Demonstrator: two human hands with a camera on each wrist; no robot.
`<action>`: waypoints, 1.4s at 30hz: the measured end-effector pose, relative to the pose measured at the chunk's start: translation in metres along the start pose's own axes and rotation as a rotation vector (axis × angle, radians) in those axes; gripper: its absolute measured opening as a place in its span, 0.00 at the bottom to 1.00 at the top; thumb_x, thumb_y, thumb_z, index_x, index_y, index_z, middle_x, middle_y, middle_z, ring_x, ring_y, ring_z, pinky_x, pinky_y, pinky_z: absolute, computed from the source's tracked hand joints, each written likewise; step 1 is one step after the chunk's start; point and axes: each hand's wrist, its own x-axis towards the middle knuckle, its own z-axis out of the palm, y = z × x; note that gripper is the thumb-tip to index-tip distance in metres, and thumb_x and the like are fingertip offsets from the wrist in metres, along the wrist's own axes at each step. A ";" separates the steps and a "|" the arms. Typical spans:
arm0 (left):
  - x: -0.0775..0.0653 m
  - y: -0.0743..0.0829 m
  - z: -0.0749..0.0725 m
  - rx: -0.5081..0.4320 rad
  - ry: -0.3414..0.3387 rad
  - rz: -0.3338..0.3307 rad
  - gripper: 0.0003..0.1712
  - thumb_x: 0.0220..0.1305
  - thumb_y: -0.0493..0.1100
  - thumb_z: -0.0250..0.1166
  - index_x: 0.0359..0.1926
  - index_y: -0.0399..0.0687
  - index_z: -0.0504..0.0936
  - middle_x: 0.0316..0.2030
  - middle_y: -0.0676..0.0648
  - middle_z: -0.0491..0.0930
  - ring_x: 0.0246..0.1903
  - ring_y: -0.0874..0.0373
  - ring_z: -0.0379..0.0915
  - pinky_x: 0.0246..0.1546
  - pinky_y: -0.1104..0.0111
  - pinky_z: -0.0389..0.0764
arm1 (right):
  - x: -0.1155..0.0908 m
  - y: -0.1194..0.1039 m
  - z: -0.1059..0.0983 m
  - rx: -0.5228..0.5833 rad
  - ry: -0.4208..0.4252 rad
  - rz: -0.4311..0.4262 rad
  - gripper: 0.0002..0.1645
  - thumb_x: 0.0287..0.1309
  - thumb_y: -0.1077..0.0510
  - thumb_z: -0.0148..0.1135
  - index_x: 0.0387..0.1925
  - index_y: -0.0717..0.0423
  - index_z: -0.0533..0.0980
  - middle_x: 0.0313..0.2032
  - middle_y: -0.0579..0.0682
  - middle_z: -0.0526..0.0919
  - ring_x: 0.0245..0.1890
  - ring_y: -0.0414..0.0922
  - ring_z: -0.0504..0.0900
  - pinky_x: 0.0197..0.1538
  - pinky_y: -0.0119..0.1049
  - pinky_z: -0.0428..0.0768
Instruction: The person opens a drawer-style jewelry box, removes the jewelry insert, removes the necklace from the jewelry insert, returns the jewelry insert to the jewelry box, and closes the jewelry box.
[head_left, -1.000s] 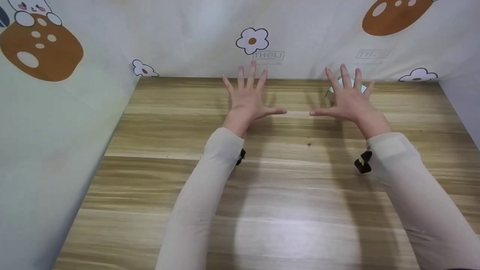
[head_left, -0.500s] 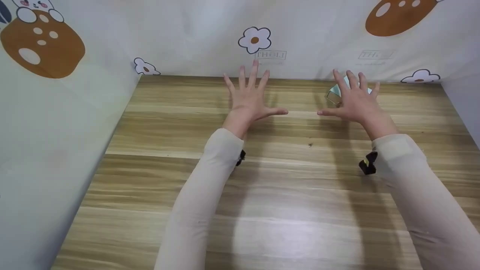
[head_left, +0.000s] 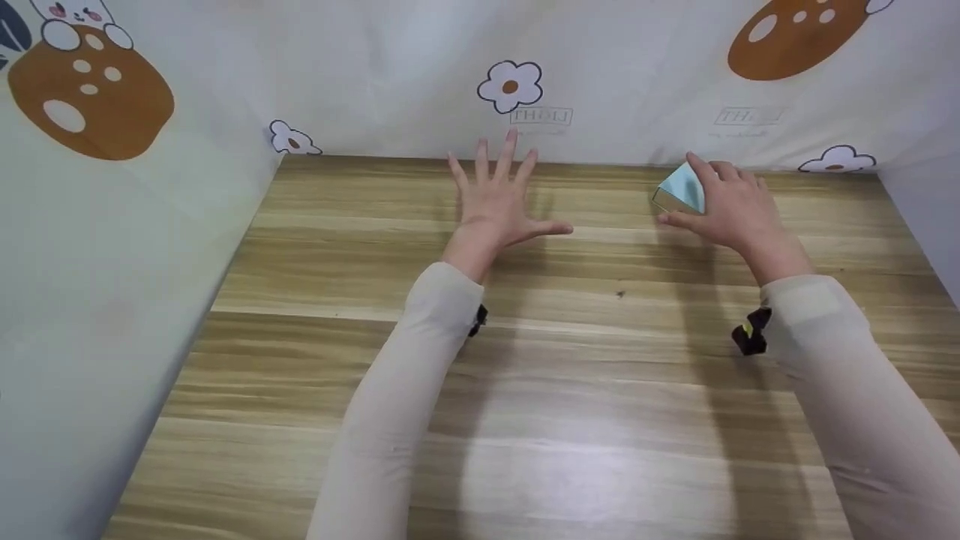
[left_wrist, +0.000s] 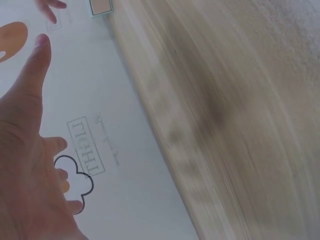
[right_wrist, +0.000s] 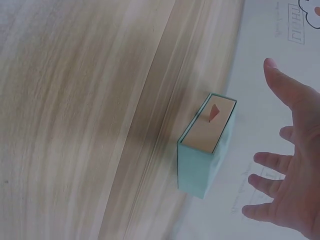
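A small mint-green box [head_left: 682, 187] with a tan end face stands at the back of the wooden table. The right wrist view shows the box [right_wrist: 196, 167] with a small reddish mark on its tan face. My right hand [head_left: 739, 206] hovers over the box's right part and hides it, thumb apart from slightly bent fingers. In the right wrist view that hand [right_wrist: 295, 170] shows a gap to the box. My left hand [head_left: 493, 202] is spread wide over the table to the left, holding nothing. A corner of the box [left_wrist: 100, 7] appears in the left wrist view.
A pale cloth wall with printed flowers [head_left: 510, 86] and brown shapes [head_left: 94, 94] rises behind the table [head_left: 555, 337] and along its sides. Black wrist devices [head_left: 751, 331] sit under both cream sleeves [head_left: 840, 405].
My right hand has moved right, and its spread fingers have drawn together and bent a little, uncovering more of the box. The left hand stays nearly still.
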 end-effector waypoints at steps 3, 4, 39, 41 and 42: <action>0.000 -0.001 0.000 -0.011 -0.002 0.003 0.71 0.40 0.94 0.46 0.79 0.69 0.35 0.79 0.52 0.22 0.79 0.39 0.24 0.71 0.29 0.32 | 0.000 0.003 0.000 0.002 0.002 0.007 0.62 0.59 0.25 0.57 0.79 0.50 0.42 0.71 0.74 0.56 0.68 0.76 0.54 0.71 0.71 0.52; 0.000 -0.001 0.000 -0.013 -0.001 0.004 0.71 0.40 0.93 0.47 0.79 0.69 0.35 0.80 0.52 0.22 0.79 0.39 0.25 0.72 0.29 0.33 | 0.000 0.005 0.000 0.004 0.005 0.007 0.61 0.59 0.25 0.57 0.79 0.51 0.43 0.71 0.74 0.56 0.68 0.76 0.55 0.71 0.71 0.52; 0.001 -0.009 0.011 -0.153 -0.063 0.024 0.66 0.46 0.87 0.56 0.79 0.64 0.47 0.80 0.50 0.47 0.78 0.39 0.44 0.75 0.39 0.50 | 0.001 0.026 0.014 0.055 -0.060 0.095 0.50 0.72 0.31 0.41 0.78 0.60 0.45 0.73 0.76 0.48 0.71 0.77 0.49 0.70 0.72 0.54; 0.001 -0.008 0.011 -0.149 -0.065 0.029 0.64 0.48 0.86 0.56 0.79 0.63 0.48 0.79 0.49 0.49 0.77 0.39 0.46 0.75 0.40 0.52 | 0.002 0.027 0.014 0.045 -0.069 0.098 0.48 0.73 0.32 0.39 0.78 0.60 0.45 0.73 0.75 0.48 0.71 0.77 0.48 0.70 0.72 0.54; 0.001 -0.008 0.011 -0.147 -0.065 0.031 0.64 0.48 0.86 0.55 0.79 0.63 0.49 0.79 0.49 0.50 0.77 0.40 0.47 0.76 0.41 0.53 | 0.002 0.028 0.014 0.034 -0.070 0.095 0.47 0.74 0.33 0.39 0.78 0.59 0.46 0.73 0.75 0.48 0.71 0.77 0.48 0.70 0.72 0.54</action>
